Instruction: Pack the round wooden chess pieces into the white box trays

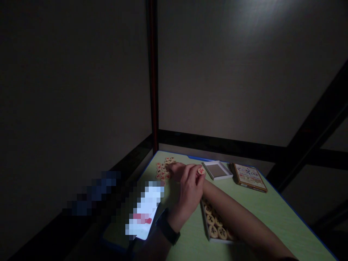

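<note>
My left hand (189,192), with a dark watch (168,227) on its wrist, is closed around a round Chinese chess piece (201,170) with a red character facing up. Beneath and behind it crosses my right arm. At the arm's end, my right hand (176,169) reaches to a cluster of chess pieces (162,177) on the far left of the table. Its fingertips touch or hover by the pieces; the left hand partly covers it, so its grip cannot be made out. A shallow box (208,237) with larger, black-marked pieces (213,231) lies under my right forearm.
A green table (274,214) with a blue edge stands in a wall corner. At the back are a white box lid or tray (217,177) and a printed box (250,177). A bright, pixelated phone-like screen (144,214) lies at left.
</note>
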Action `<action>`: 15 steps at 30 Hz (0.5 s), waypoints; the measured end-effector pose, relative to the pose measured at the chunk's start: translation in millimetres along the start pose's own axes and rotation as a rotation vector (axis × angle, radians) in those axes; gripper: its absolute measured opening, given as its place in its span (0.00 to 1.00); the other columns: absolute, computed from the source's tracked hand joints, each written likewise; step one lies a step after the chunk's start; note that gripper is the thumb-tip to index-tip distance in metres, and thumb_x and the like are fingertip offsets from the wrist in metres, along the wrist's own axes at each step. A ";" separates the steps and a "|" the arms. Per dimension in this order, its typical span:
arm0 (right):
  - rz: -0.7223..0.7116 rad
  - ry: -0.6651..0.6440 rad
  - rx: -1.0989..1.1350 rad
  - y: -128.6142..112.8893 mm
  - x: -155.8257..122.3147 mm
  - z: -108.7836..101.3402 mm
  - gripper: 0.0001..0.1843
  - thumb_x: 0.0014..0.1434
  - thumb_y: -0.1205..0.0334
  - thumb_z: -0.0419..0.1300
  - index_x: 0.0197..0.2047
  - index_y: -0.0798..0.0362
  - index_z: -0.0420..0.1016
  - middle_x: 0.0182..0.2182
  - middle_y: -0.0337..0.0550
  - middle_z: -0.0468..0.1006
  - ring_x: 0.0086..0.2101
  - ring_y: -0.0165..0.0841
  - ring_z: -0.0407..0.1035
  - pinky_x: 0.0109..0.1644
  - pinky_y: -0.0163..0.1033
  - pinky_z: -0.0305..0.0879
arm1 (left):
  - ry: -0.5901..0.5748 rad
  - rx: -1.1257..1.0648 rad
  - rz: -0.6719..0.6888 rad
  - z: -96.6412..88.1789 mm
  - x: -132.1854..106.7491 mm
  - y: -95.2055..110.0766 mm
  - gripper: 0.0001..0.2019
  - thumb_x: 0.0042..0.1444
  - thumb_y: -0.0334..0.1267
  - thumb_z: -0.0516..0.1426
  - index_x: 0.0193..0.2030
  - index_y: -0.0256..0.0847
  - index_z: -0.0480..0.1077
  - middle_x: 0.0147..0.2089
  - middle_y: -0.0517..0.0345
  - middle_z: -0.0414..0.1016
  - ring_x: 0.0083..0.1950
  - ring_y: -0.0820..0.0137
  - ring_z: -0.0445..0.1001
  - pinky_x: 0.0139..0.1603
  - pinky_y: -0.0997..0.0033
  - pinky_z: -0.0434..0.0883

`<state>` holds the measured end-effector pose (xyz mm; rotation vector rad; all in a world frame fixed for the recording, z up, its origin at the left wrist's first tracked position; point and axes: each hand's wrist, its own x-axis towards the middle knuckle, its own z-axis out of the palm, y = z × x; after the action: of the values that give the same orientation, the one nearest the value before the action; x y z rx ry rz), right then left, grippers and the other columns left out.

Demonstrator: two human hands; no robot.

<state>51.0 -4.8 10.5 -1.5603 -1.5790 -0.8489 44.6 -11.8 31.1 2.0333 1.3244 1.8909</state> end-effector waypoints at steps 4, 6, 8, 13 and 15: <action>0.045 -0.037 0.030 -5.4 2.6 -8.1 0.29 0.57 0.83 0.41 0.57 0.58 0.68 0.51 0.62 0.71 0.57 0.52 0.61 0.52 0.61 0.68 | 0.000 0.003 0.008 1.9 -0.7 -1.7 0.10 0.58 0.28 0.57 0.45 0.41 0.72 0.45 0.53 0.75 0.47 0.66 0.75 0.52 0.64 0.73; 0.070 -0.071 0.099 -5.7 2.6 -9.0 0.29 0.58 0.82 0.40 0.57 0.58 0.67 0.52 0.64 0.70 0.58 0.53 0.60 0.52 0.63 0.67 | -0.002 0.006 0.011 1.8 -0.6 -2.1 0.09 0.58 0.28 0.57 0.45 0.40 0.72 0.45 0.53 0.75 0.47 0.66 0.75 0.52 0.64 0.73; 0.088 -0.091 0.183 -5.2 1.9 -7.7 0.29 0.59 0.81 0.39 0.59 0.57 0.65 0.53 0.64 0.69 0.59 0.54 0.59 0.54 0.66 0.65 | -0.006 0.008 0.007 1.0 -0.3 -1.9 0.09 0.58 0.29 0.57 0.45 0.40 0.72 0.45 0.53 0.75 0.48 0.66 0.75 0.53 0.64 0.73; 0.056 -0.013 0.301 0.7 -4.1 5.5 0.32 0.60 0.80 0.39 0.63 0.51 0.59 0.53 0.61 0.69 0.60 0.52 0.58 0.54 0.66 0.65 | -0.013 0.000 0.003 -0.2 0.0 -1.6 0.09 0.59 0.30 0.56 0.46 0.40 0.72 0.45 0.53 0.75 0.48 0.66 0.75 0.53 0.63 0.73; -0.002 -0.021 0.282 5.9 -7.8 13.1 0.32 0.60 0.81 0.40 0.63 0.51 0.60 0.52 0.59 0.70 0.59 0.50 0.60 0.52 0.60 0.69 | -0.015 -0.001 0.004 0.0 -0.1 -2.2 0.10 0.60 0.31 0.56 0.47 0.40 0.72 0.46 0.52 0.75 0.49 0.66 0.74 0.54 0.64 0.73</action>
<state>56.0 2.8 -3.1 -1.3696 -1.6359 -0.5824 43.5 -10.5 29.8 2.0472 1.3169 1.8734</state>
